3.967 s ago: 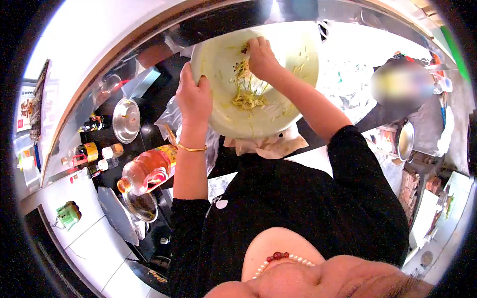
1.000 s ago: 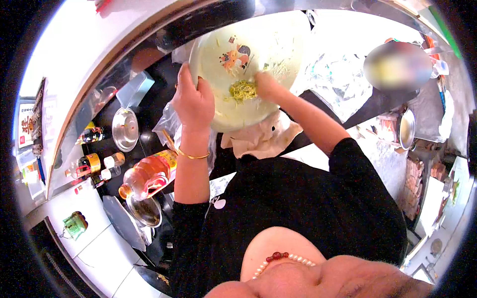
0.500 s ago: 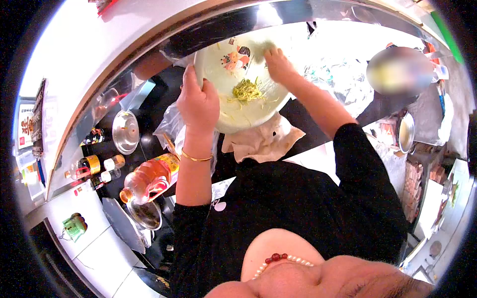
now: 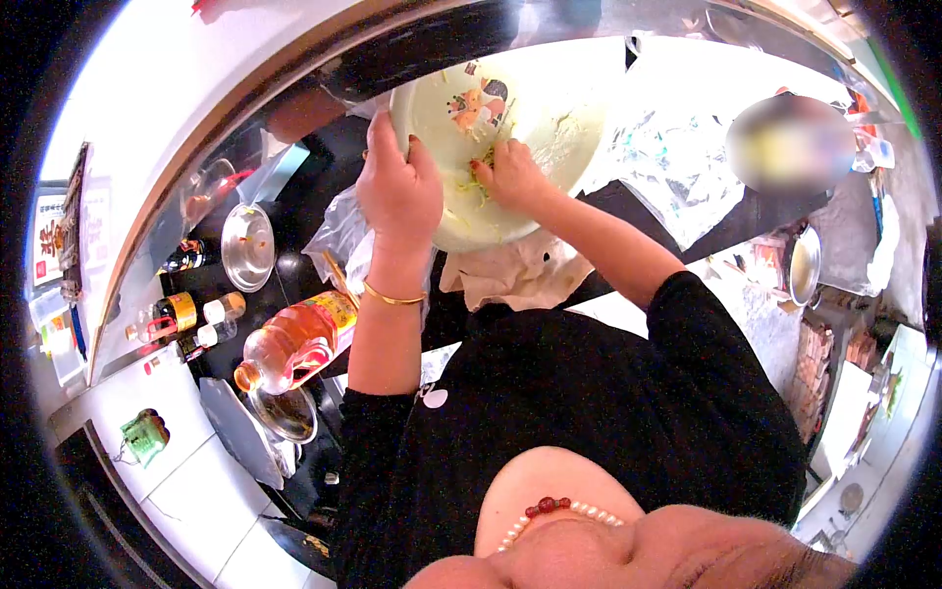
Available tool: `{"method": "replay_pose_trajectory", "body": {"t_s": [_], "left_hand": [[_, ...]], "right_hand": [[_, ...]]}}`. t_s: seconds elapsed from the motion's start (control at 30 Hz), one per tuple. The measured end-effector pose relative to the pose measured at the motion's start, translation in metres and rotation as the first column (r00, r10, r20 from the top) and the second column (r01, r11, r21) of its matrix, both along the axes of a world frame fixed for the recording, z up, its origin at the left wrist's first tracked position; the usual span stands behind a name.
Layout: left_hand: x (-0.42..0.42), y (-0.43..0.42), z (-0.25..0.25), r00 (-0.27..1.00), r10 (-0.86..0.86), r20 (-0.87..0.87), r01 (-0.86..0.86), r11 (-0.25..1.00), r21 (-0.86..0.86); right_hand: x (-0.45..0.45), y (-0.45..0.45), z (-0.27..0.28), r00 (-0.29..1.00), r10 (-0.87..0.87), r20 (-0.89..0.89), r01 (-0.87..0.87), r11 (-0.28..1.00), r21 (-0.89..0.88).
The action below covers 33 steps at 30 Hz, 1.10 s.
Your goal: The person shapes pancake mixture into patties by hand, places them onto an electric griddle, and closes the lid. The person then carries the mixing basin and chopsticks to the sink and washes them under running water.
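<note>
My left hand is closed around the left rim of a large pale basin, which has a cartoon print on its inner wall. The basin is tilted, and wet streaks and bits cling inside it. Inside the basin, my right hand has its fingers curled around shredded green vegetable. Most of the shreds are hidden beneath those fingers. A crumpled beige cloth lies just below the basin on the dark counter.
An oil bottle lies left of my left forearm, near a metal bowl and several small bottles. Clear plastic bags sit beside the basin. More crumpled plastic and a blurred round patch are to the right.
My right hand has moved from the basin's far right side down and left onto the shredded vegetable, closing over it. The left hand keeps its hold on the rim.
</note>
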State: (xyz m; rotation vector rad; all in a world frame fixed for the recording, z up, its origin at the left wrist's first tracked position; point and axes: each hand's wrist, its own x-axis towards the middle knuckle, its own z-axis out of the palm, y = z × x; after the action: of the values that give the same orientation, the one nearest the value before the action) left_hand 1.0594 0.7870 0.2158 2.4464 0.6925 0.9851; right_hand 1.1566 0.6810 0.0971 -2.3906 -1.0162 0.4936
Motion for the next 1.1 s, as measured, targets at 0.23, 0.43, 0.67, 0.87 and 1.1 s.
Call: {"method": "replay_pose_trajectory", "body": {"t_s": [0.23,0.43,0.67,0.87,1.1], "left_hand": [[0.007,-0.011,0.010,0.997,-0.059,0.042,0.058,0.998,0.025],[0.005,-0.016,0.008,0.999,-0.032,0.025,0.031,0.999,0.028],[0.001,-0.019,0.008,0.999,-0.008,0.038,0.005,0.998,0.063],[-0.007,-0.005,0.007,0.998,-0.002,0.055,0.000,1.000,0.028],[-0.009,-0.003,0.006,0.998,-0.043,0.043,0.045,0.998,-0.044]], "right_hand": [[-0.014,0.019,0.007,0.987,-0.064,-0.145,0.062,0.998,-0.018],[-0.024,0.029,0.033,0.926,-0.108,-0.360,0.153,0.983,0.097],[-0.021,0.040,0.048,0.830,0.229,-0.508,0.026,0.894,0.447],[0.014,0.023,0.066,0.049,0.451,-0.891,0.658,0.657,0.369],[0.072,0.009,-0.048,0.891,-0.440,-0.108,0.447,0.813,0.373]]}}
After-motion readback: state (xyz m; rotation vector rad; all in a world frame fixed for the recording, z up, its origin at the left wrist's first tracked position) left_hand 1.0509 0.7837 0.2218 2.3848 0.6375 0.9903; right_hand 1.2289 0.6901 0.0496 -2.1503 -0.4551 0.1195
